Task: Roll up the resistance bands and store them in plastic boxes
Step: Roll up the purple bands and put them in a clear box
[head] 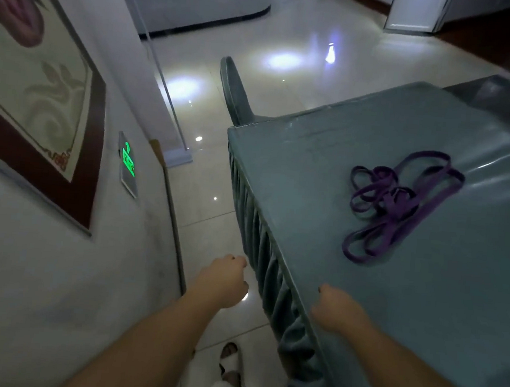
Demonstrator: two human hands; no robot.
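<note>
1. On the grey-green covered table (326,175), a tangle of purple resistance bands (398,202) lies in loose loops, well apart from both hands.
2. Left hand (224,280) hangs over the floor beside the table edge, fingers loosely curled, holding nothing.
3. Right hand (337,308) sits at the table's near edge, fingers curled under; any grip on the cloth cannot be determined.

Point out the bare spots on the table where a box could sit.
The table is bare between its far-left corner and the purple bands, and again between the bands and the right hand. Only the tangle itself is crowded.
</note>
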